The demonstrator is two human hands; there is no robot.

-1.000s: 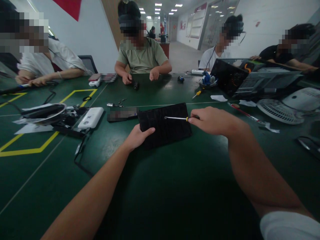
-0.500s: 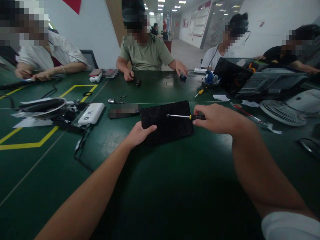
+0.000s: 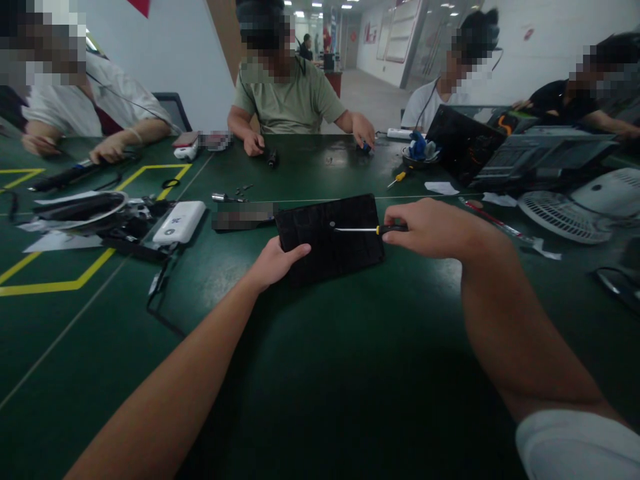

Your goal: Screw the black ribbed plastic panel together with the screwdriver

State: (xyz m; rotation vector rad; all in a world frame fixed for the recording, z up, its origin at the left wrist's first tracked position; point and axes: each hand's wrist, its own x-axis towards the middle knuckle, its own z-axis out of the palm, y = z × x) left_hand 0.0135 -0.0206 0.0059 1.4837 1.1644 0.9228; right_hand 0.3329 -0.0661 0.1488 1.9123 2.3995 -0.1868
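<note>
left hand [image 3: 277,260] clamped on the near left corner area of a black rectangular panel [image 3: 345,250], thumb flat on the upper face, remaining fingers hidden beneath. panel sits in front of the wearer over the green table [image 3: 350,360], somewhat tilted, its face marked with faint lines; whether its far edge rests on the tabletop cannot be told. right hand [image 3: 430,227] closed round the black-and-yellow handle of a screwdriver [image 3: 356,230], wrist bent, shaft pointing left across the panel. tip lies just beside a small round metallic spot [image 3: 333,225] on the panel face; contact not resolvable. left of the panel, near its far corner: a flat dark object [image 3: 245,220], partly blurred out. beyond that, a silver cylinder [image 3: 220,197] and several small dark pieces [image 3: 243,191]. further left, a white power bank [image 3: 180,222] with a dark cable [image 3: 159,283] running from its near end, beside a heap of parts [image 3: 95,210] with papers. right side: a yellow-handled screwdriver [image 3: 399,178], scraps of white paper [image 3: 441,188], a slender red item [image 3: 495,219] and a white slotted housing [image 3: 560,215]. opposite, a person in a green shirt [image 3: 290,100] has one hand on a small dark-blue object [image 3: 367,148].
</note>
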